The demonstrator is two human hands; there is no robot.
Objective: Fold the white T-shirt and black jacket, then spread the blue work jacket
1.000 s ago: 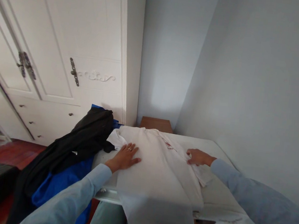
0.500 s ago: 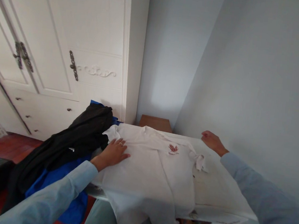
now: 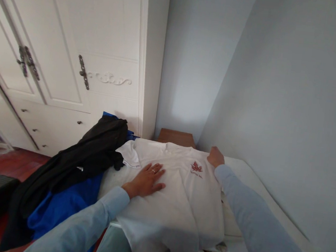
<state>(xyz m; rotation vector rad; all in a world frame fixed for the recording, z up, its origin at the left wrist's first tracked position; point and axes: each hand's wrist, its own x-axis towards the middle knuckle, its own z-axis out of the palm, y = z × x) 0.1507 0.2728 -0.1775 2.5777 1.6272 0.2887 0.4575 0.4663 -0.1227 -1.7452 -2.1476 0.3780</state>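
Note:
A white shirt (image 3: 167, 207) with a red leaf print on the chest lies spread over a white board, its lower edge hanging off the near side. On the middle of the shirt my left hand (image 3: 146, 179) rests flat, fingers spread, a ring on one finger. My right hand (image 3: 216, 156) is closed at the shirt's far right shoulder, gripping the cloth there; the right sleeve is hidden behind the hand and forearm. The short left sleeve (image 3: 130, 154) lies visible at the far left.
Black clothing (image 3: 71, 171) and a blue garment (image 3: 68, 201) drape over the board's left end. Beyond stand a white wardrobe (image 3: 114, 35) and a brown box-like piece (image 3: 176, 137). A grey wall (image 3: 295, 96) borders the right. The white board (image 3: 238, 164) extends rightward.
My right hand has come left from beyond the shirt onto its right shoulder, closing there. My left hand has slid right across the cloth. The left sleeve lies flatter.

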